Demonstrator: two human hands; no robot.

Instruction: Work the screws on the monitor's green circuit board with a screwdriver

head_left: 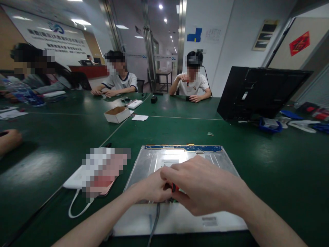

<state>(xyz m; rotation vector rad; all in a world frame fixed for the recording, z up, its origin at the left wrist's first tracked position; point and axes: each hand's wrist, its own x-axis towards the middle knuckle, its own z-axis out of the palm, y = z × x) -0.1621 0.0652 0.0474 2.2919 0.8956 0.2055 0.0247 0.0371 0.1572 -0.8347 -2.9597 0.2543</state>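
Note:
A flat display panel (133, 175) with a silvery metal back lies on the green table in front of me. Along its far edge runs a narrow blue circuit board (167, 148). My right hand (205, 181) is closed over the panel's middle, around a red-and-black handled tool (175, 187); only a bit of the handle shows. My left hand (154, 185) rests low on the panel, its fingers curled and partly covered by my right hand. What they hold, if anything, is hidden. A grey cable (155, 223) crosses the panel's near white strip.
Left of the panel lie a white power bank (74, 176) with a looped strap and a pink phone (106, 187). Farther off are an open cardboard box (117, 115) and a black monitor (262, 92). Several people sit around the table; another person's hand (10, 141) is at far left.

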